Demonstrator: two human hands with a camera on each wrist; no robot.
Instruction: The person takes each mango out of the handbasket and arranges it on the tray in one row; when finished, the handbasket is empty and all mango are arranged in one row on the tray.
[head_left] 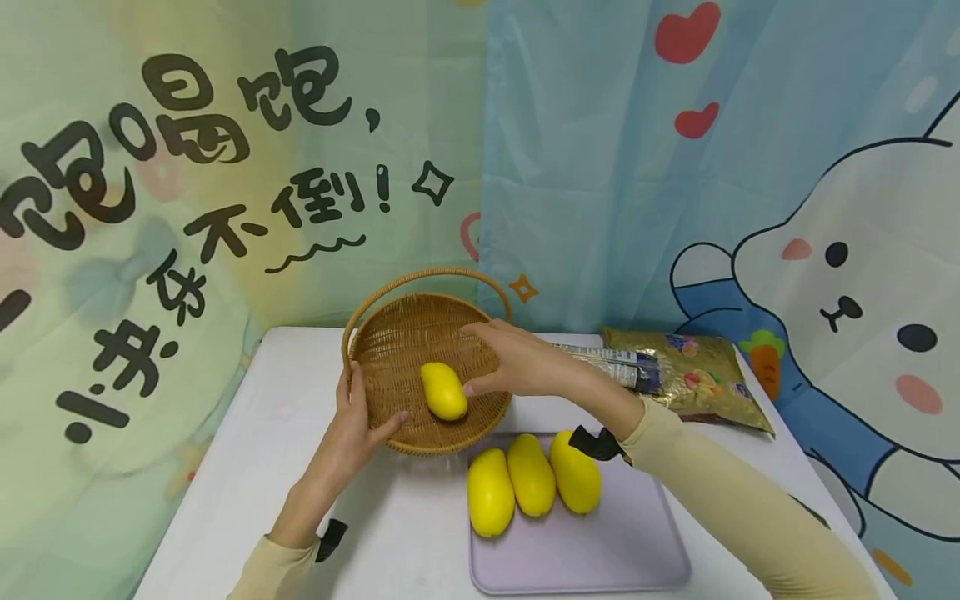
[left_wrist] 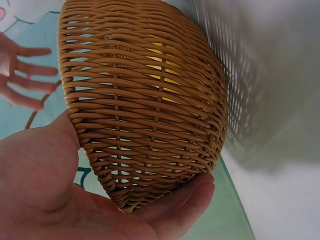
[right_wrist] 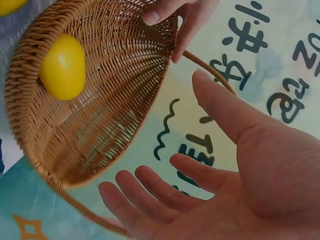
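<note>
A brown wicker basket (head_left: 397, 342) with an arched handle is tilted so its inside faces the head camera. One yellow mango (head_left: 444, 392) lies inside it. My left hand (head_left: 352, 425) grips the basket's left side, thumb over the rim; in the left wrist view the fingers (left_wrist: 185, 205) curl beneath the woven wall (left_wrist: 140, 100). My right hand (head_left: 517, 362) is at the basket's right side, its fingers spread and holding nothing. The right wrist view shows that hand (right_wrist: 200, 195) apart from the mango (right_wrist: 63, 67).
On the white table (head_left: 405, 533), a lilac tray (head_left: 585, 558) carries three more mangoes (head_left: 531, 475) in a row. Behind the right arm lie a gold packet (head_left: 697, 375) and a silver-and-blue package (head_left: 615, 358). A printed curtain (head_left: 570, 167) hangs at the back.
</note>
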